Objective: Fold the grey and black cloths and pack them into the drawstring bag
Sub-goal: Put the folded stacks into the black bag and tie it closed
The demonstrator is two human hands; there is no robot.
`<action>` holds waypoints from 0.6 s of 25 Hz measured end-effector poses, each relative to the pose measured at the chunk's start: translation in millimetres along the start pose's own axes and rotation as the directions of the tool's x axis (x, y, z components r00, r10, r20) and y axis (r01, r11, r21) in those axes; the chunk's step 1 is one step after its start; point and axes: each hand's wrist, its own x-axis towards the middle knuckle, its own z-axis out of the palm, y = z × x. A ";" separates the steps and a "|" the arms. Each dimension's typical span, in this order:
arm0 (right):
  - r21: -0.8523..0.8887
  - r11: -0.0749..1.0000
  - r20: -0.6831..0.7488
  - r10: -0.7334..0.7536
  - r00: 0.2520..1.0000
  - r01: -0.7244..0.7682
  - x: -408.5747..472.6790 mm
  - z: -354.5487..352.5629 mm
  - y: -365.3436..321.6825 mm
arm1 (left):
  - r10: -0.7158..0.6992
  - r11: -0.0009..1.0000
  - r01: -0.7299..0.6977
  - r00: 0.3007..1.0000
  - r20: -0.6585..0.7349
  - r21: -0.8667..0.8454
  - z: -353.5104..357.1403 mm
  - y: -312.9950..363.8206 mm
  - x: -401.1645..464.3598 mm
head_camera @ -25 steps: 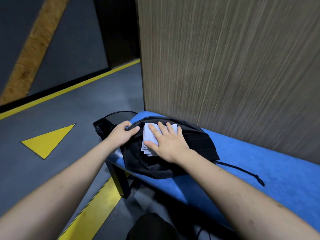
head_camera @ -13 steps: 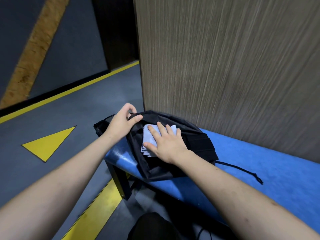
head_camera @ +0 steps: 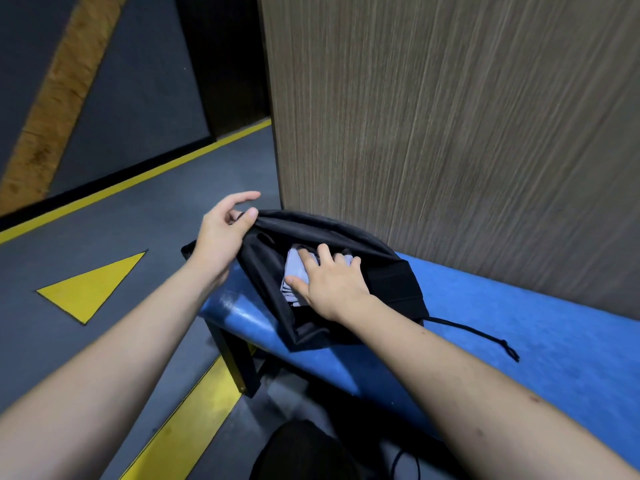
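My right hand (head_camera: 332, 284) lies flat with straight fingers on the folded grey cloth (head_camera: 297, 271), pressing it into the drawstring bag (head_camera: 388, 271) on the blue surface (head_camera: 519, 323). I should slide the cloth deeper and keep it flat, so the folds stay. Further, my left hand (head_camera: 221, 237) pinches the bag's rim and lifts it. The mouth faces left; the bag's long axis follows the surface.
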 end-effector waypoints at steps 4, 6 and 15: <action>-0.011 1.000 -0.034 0.024 0.999 -0.024 1.0 3.3 -3.8 | -0.119 0.979 0.122 0.993 0.025 -0.166 -13.7 -1.3 -16.5; -0.007 1.000 -0.099 0.029 0.995 -0.030 0.8 2.9 -6.1 | -0.144 0.984 0.150 0.987 0.066 -0.099 -21.9 -1.3 -21.4; 0.016 0.982 -0.353 -0.171 0.920 0.189 -49.1 -0.2 38.1 | -0.156 0.987 0.161 0.976 0.152 -0.020 -20.8 1.3 -24.1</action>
